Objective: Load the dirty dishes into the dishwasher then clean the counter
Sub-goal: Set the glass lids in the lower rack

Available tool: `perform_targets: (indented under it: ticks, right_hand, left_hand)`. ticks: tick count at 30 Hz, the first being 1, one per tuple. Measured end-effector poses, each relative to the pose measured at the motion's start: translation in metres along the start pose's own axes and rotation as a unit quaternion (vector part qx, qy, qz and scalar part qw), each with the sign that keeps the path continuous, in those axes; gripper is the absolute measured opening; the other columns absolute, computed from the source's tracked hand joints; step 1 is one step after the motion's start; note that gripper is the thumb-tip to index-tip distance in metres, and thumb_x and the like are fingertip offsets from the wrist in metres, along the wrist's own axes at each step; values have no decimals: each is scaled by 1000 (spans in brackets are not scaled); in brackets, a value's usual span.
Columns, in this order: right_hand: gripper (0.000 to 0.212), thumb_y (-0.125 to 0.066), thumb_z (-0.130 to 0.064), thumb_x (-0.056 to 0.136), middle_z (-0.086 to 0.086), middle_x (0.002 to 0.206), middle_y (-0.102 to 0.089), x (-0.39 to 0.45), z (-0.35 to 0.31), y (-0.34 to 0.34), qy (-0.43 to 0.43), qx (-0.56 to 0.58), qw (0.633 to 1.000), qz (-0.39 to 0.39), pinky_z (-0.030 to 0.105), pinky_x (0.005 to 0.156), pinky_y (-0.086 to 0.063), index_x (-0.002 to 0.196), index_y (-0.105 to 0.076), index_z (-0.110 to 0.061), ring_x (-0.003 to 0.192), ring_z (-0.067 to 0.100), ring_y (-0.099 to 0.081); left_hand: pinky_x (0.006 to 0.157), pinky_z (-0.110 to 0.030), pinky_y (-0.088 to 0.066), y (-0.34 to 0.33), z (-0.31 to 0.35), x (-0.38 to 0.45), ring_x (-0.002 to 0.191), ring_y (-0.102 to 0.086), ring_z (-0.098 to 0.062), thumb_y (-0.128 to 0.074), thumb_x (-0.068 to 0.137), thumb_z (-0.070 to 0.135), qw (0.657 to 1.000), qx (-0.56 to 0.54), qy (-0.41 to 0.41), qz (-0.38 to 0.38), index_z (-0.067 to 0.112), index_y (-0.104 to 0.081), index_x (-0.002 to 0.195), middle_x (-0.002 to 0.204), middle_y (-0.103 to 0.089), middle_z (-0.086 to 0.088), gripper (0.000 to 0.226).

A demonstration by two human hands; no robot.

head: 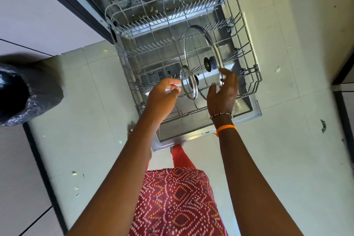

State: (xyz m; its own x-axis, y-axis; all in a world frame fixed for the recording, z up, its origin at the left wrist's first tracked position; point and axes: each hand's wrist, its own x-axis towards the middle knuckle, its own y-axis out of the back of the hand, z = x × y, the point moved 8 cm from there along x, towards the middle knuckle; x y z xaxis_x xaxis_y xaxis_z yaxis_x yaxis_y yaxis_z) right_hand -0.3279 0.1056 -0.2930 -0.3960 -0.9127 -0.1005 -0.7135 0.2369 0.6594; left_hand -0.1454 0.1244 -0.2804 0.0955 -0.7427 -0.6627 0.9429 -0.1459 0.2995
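Both arms are stretched forward and down over the pulled-out lower rack [247, 44] of grey wire. The large glass lid [201, 51], steel-rimmed with a black knob, is stood on edge between the tines; its rim is touched by the loosely spread fingers of the right hand [223, 92]. The small glass lid [188, 85] stands just beside it, near the left hand [162, 94], whose fingers are loosely curled and hold nothing.

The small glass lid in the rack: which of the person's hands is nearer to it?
Left. The left hand sits just beside the small glass lid, at its left edge. The right hand is at the large glass lid, farther right.
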Motion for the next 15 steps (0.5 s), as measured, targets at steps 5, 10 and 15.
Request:
perform_targets:
  ticks: [5, 10, 15]
  right_hand:
    - [25, -44, -4, 74, 12, 83, -69, -33, -65, -21, 6, 63, 992, -106, 19, 73, -51, 85, -67, -3, 75, 21, -62]
    - [26, -46, -7, 73, 15, 83, -69, -87, -172, -76, 40, 96, 972, -209, 27, 71, -47, 85, -67, 0, 72, 22, -62]
    - [26, -44, 15, 76, 11, 81, -67, -156, -294, -142, 75, 130, 950, -276, 19, 67, -47, 85, -65, 2, 63, 9, -57]
  left_hand:
    - [74, -19, -43, 48, 5, -25, 89, -56, -12, -51, 92, 12, 999, -23, -3, 49, 16, -60, 116, 103, -59, 3, 25]
    - [56, 0, -37, 154, 2, -58, 68, -52, 1, -53, 90, 8, 989, -65, -22, 134, 16, -62, 110, 89, -57, 10, 23]
    - [63, -4, -39, 298, -10, -96, 86, -54, -6, -53, 90, 11, 970, -103, -41, 216, 16, -62, 111, 97, -58, 8, 23]
